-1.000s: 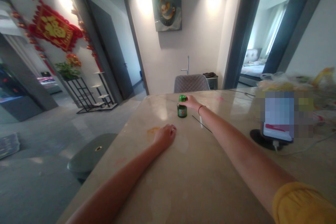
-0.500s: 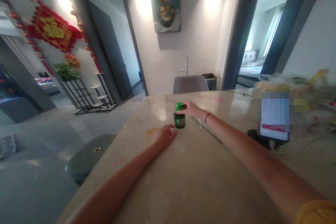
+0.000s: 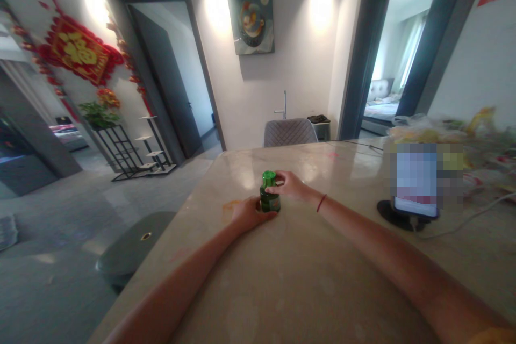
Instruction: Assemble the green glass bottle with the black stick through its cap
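A small dark green bottle (image 3: 270, 203) with a pale label stands on the stone-patterned table. Its bright green cap (image 3: 269, 178) is at the top. Curved around the bottle's lower left side, my left hand (image 3: 249, 215) has its thumb across the front near the base. My right hand (image 3: 289, 185), with a red string at the wrist, grips the cap from the right, thumb in front at the cap's lower part. Some of its fingers are hidden behind the cap.
To the right, a phone (image 3: 417, 207) leans on a black round stand (image 3: 389, 215) with a white cable. Plastic bags (image 3: 423, 128) lie behind it. A grey chair (image 3: 290, 133) stands at the table's far side, a green stool (image 3: 133, 250) at the left edge.
My left hand has moved from beside the bottle to grasp its lower part. The bottle sits slightly nearer and further left in view. A thin black stick no longer shows beside my right arm.
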{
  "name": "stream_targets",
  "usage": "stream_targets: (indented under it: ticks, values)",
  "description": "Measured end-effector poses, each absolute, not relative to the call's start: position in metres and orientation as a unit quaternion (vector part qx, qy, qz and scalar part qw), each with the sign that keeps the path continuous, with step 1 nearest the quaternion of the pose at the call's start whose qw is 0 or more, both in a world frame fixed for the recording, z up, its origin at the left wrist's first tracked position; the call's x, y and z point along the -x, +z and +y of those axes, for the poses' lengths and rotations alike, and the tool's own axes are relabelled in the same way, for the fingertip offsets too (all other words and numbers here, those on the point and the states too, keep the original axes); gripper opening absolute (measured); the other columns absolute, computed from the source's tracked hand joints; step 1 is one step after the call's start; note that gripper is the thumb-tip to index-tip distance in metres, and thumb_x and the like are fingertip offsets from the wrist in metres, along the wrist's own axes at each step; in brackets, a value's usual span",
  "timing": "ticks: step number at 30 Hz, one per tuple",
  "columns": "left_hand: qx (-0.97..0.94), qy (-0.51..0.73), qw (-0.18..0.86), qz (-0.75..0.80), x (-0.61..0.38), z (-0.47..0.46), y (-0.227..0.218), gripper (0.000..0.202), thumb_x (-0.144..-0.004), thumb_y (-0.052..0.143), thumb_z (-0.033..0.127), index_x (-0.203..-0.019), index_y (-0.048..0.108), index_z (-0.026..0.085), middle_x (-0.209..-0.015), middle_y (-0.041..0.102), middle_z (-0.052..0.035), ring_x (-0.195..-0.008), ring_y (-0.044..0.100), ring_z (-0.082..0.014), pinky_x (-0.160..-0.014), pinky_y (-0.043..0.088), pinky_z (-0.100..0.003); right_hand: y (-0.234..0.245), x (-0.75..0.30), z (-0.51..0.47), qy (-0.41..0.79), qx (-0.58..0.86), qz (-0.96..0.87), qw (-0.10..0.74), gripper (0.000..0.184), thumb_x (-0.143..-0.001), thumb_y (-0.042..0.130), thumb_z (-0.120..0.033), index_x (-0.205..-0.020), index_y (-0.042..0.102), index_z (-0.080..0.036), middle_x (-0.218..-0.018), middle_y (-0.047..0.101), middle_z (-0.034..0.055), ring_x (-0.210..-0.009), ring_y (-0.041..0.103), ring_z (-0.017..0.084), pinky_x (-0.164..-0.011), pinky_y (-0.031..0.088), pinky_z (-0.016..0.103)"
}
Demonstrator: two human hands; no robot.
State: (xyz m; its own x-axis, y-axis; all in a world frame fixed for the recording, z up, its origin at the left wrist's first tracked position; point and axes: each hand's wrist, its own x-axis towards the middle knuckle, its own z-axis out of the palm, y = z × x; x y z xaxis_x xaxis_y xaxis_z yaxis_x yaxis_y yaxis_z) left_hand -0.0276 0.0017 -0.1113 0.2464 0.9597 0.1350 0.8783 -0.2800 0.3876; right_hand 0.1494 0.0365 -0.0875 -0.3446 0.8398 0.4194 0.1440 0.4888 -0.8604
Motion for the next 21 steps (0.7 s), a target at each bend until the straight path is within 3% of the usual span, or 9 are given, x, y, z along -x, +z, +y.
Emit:
stream_targets:
  ticks: [4, 8, 11, 14, 17, 21]
  values:
    - [-0.784, 0.175, 0.103, 0.586, 0.028, 0.002, -0.112, 0.051, -0.059, 0.062, 0.063, -0.089, 0.064, 0.021, -0.079, 0.065, -0.0015, -0.071, 0.059, -0.0183, -0.056, 0.035, -0.025, -0.096, -0.143, 0.033, 0.289, 0.411, -0.718, 0.481, 0.042, -0.062, 0.073, -0.041, -0.092, 0.064, -0.013, -0.091, 0.068, 0.0096, -0.087, 0.063, 0.021, -0.081, 0.048, 0.035]
    - [-0.784, 0.173, 0.101, 0.588, 0.028, 0.003, -0.112, 0.052, -0.059, 0.061, 0.064, -0.087, 0.064, 0.020, -0.079, 0.066, -0.0023, -0.070, 0.059, -0.0180, -0.055, 0.034, -0.025, -0.094, -0.150, 0.021, 0.302, 0.385, -0.737, 0.467, 0.047, -0.069, 0.063, -0.052, -0.100, 0.063, -0.016, -0.102, 0.066, 0.0084, -0.099, 0.059, 0.022, -0.090, 0.043, 0.035]
    - [-0.784, 0.175, 0.103, 0.587, 0.028, 0.003, -0.112, 0.052, -0.059, 0.061, 0.065, -0.086, 0.065, 0.020, -0.077, 0.065, -0.0025, -0.068, 0.058, -0.0176, -0.056, 0.034, -0.026, -0.087, -0.162, 0.009, 0.340, 0.374, -0.717, 0.480, 0.045, -0.080, 0.044, -0.059, -0.075, 0.065, -0.019, -0.092, 0.068, 0.0059, -0.101, 0.059, 0.021, -0.094, 0.039, 0.035]
    - [-0.784, 0.174, 0.113, 0.585, 0.028, 0.004, -0.113, 0.054, -0.058, 0.060, 0.066, -0.089, 0.065, 0.021, -0.077, 0.064, -0.0018, -0.068, 0.058, -0.0176, -0.056, 0.034, -0.025, -0.080, -0.172, 0.002, 0.367, 0.381, -0.680, 0.507, 0.061, -0.082, 0.035, -0.064, -0.038, 0.040, -0.022, -0.054, 0.058, 0.0038, -0.091, 0.062, 0.021, -0.098, 0.036, 0.036]
    - [-0.786, 0.174, 0.118, 0.581, 0.028, 0.003, -0.112, 0.055, -0.058, 0.059, 0.067, -0.089, 0.065, 0.022, -0.078, 0.064, -0.0016, -0.069, 0.058, -0.0176, -0.057, 0.035, -0.026, -0.077, -0.176, 0.002, 0.389, 0.376, -0.682, 0.492, 0.063, -0.081, 0.035, -0.066, -0.035, 0.028, -0.022, -0.040, 0.044, 0.0001, -0.088, 0.063, 0.021, -0.098, 0.035, 0.037]
    - [-0.781, 0.171, 0.124, 0.588, 0.027, 0.001, -0.108, 0.054, -0.058, 0.061, 0.065, -0.090, 0.066, 0.022, -0.078, 0.064, -0.0019, -0.070, 0.058, -0.0180, -0.057, 0.036, -0.026, -0.080, -0.179, 0.012, 0.385, 0.395, -0.673, 0.494, 0.064, -0.082, 0.033, -0.065, -0.035, 0.029, -0.022, -0.041, 0.049, 0.0012, -0.082, 0.064, 0.020, -0.091, 0.039, 0.034]
